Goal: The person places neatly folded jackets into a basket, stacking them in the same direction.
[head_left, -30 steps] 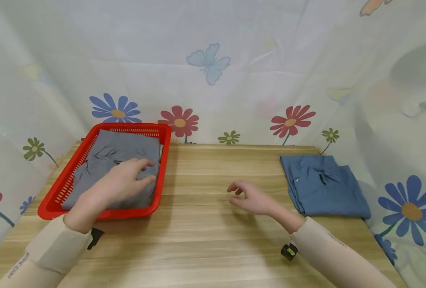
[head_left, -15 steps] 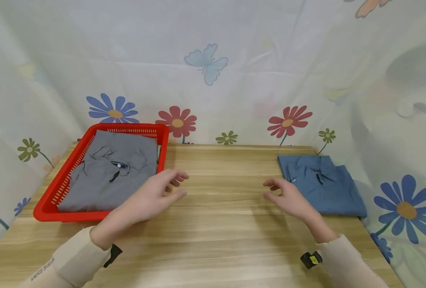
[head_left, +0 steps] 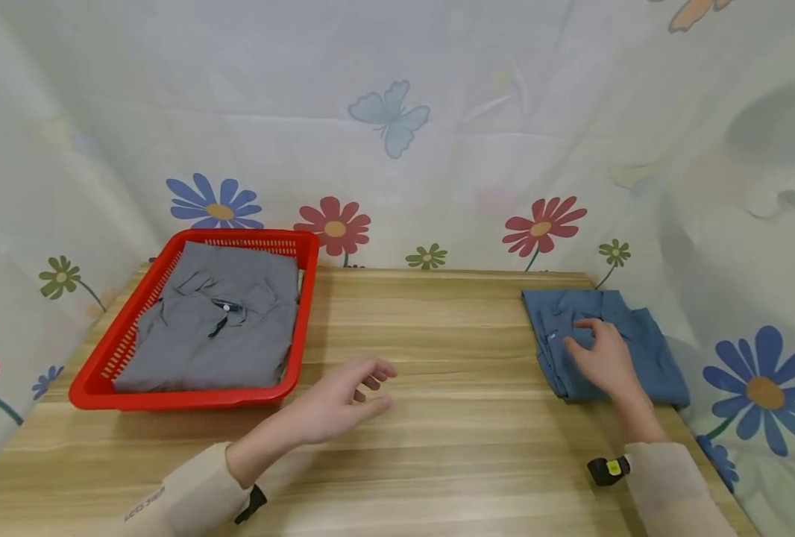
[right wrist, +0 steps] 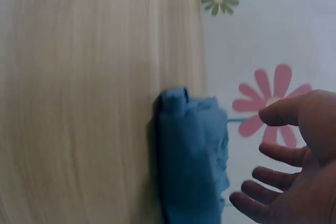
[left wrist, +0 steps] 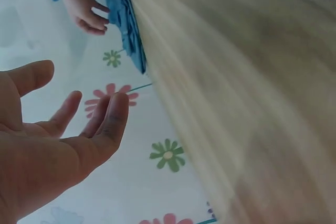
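Observation:
My left hand (head_left: pixel 333 403) hovers over the middle of the table, fingers loosely bent and holding nothing. My right hand (head_left: pixel 607 361) is over the folded blue garment (head_left: pixel 649 373) at the table's right side, its thumb and fingers spread apart. In the right wrist view, a gap shows between that hand's fingers and the blue cloth (right wrist: pixel 189 166). At the left stands a red plastic basket (head_left: pixel 309 298) with slotted walls. Inside it lies a folded grey garment (head_left: pixel 236 354) with a dark label at its collar.
The wood-grain table (head_left: pixel 424 462) reaches back to a white curtain (head_left: pixel 464 179) printed with flowers and butterflies, which also hangs along both sides. Black wrist devices (head_left: pixel 608 470) stick out from the cream sleeves.
My left hand has moved from above the basket rightward to mid-table. My right hand has moved right from mid-table to over the blue garment. The basket and both garments have stayed put.

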`<state>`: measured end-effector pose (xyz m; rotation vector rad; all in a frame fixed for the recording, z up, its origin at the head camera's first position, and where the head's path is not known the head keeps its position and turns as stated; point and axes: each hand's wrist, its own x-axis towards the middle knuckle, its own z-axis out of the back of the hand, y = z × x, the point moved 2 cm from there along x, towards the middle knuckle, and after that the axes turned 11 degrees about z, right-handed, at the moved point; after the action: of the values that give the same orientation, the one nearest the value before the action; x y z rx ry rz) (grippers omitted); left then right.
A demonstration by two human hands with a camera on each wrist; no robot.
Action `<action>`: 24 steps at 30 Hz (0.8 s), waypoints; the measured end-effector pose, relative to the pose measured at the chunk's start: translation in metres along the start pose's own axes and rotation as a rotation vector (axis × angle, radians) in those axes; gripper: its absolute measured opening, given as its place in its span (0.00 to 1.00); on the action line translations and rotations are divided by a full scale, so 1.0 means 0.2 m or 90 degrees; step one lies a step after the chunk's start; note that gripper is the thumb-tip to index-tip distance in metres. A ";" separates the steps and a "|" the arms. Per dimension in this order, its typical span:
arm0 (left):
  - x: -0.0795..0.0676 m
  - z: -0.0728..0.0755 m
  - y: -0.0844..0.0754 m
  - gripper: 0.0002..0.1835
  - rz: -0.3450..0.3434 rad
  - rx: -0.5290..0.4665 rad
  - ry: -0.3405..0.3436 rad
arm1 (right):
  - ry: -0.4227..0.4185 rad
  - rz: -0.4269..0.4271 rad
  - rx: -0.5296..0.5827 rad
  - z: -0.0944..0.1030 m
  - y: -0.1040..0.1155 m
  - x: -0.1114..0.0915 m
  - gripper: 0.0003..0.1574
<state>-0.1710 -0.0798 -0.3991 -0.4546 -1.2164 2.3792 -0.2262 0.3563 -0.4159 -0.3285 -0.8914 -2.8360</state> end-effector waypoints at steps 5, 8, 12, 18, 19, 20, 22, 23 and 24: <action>0.00 -0.04 0.06 0.19 0.015 -0.027 0.017 | -0.017 -0.074 -0.021 0.00 -0.10 0.02 0.41; 0.00 -0.06 0.08 0.18 0.020 -0.035 0.017 | -0.015 -0.152 -0.035 0.01 -0.17 0.04 0.47; 0.00 -0.06 0.11 0.19 0.028 -0.038 0.017 | 0.024 -0.227 -0.037 0.01 -0.24 0.04 0.49; 0.00 -0.06 0.13 0.19 0.023 -0.039 0.018 | 0.104 -0.239 -0.055 -0.01 -0.30 0.03 0.49; 0.00 -0.06 0.13 0.19 0.022 -0.040 0.018 | 0.113 -0.239 -0.061 -0.01 -0.30 0.03 0.50; 0.00 -0.06 0.14 0.19 0.022 -0.040 0.016 | 0.119 -0.238 -0.064 -0.01 -0.30 0.03 0.49; 0.00 -0.06 0.14 0.19 0.027 -0.041 0.012 | 0.128 -0.236 -0.069 -0.02 -0.30 0.03 0.49; 0.00 -0.06 0.15 0.19 0.032 -0.043 0.010 | 0.132 -0.232 -0.073 -0.02 -0.29 0.03 0.48; 0.01 -0.06 0.15 0.19 0.038 -0.044 0.008 | 0.139 -0.228 -0.078 -0.02 -0.29 0.04 0.48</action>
<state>-0.1730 -0.0868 -0.4310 -0.5345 -1.2999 2.3848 -0.2458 0.3994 -0.4493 0.1429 -0.8016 -3.1764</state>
